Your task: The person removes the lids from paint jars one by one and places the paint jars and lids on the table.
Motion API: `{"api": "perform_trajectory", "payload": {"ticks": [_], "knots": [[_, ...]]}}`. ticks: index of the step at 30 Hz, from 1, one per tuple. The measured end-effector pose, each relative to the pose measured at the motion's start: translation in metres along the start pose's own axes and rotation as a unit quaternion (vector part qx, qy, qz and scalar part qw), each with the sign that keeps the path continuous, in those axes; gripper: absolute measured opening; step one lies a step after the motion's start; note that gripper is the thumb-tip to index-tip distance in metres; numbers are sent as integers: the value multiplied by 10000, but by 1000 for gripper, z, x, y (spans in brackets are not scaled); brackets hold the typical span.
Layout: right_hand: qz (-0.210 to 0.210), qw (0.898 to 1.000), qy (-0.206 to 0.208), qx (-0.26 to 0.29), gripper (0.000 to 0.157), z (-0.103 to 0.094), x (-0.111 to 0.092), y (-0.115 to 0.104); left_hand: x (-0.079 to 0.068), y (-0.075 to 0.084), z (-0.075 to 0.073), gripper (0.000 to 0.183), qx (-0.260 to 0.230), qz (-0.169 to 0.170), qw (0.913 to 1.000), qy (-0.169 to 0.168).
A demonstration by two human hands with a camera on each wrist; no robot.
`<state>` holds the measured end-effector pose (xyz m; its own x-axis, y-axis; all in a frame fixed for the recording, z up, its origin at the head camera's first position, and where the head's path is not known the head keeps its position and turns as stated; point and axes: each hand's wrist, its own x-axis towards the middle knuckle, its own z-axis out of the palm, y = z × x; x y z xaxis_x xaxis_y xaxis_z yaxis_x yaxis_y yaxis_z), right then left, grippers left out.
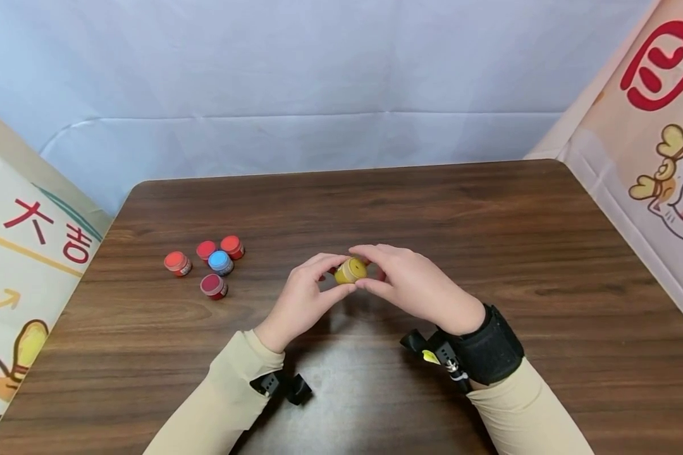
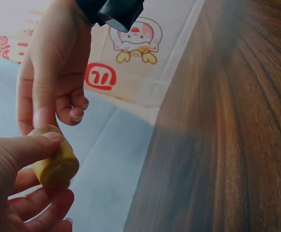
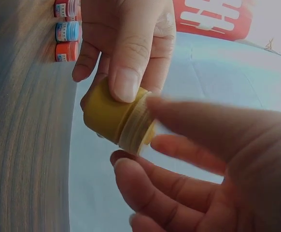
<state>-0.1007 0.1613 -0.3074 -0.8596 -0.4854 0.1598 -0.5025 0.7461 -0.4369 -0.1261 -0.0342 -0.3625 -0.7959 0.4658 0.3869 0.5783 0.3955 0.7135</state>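
Above the middle of the table, my left hand [image 1: 304,291] grips a small yellow paint jar [image 1: 351,270] by its body, thumb on the near side and fingers behind. The jar is tilted, its ribbed lid [image 3: 136,123] turned toward my right hand [image 1: 412,281]. My right thumb and fingers pinch around that lid; the thumb is blurred in the right wrist view. In the left wrist view, the yellow jar [image 2: 57,162] sits between my left thumb and fingers, with a right fingertip touching its lid end. The inside of the jar cannot be seen.
Left of my hands on the brown wooden table [image 1: 432,215] stand several small jars: a blue-lidded jar [image 1: 221,262], a dark red jar [image 1: 213,286] and others with red lids, such as the leftmost jar [image 1: 178,263]. A pale cloth [image 1: 341,126] hangs behind the table.
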Motion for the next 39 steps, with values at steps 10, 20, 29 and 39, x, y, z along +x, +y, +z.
{"api": "perform_trajectory", "payload": {"ticks": [10, 20, 29, 39], "knots": [[492, 9987, 57, 128, 35, 3, 4, -3, 1, 0, 0, 31, -81, 53, 9999, 136], [138, 9999, 31, 48, 33, 3, 3, -2, 0, 1, -2, 33, -39, 89, 9999, 53], [-304, 9995, 47, -78, 38, 3, 0, -2, -1, 2, -4, 36, 16, 44, 10000, 7], [-439, 9990, 123, -48, 43, 2, 0, -1, 1, 1, -4, 37, -17, 108, 9999, 110]]}}
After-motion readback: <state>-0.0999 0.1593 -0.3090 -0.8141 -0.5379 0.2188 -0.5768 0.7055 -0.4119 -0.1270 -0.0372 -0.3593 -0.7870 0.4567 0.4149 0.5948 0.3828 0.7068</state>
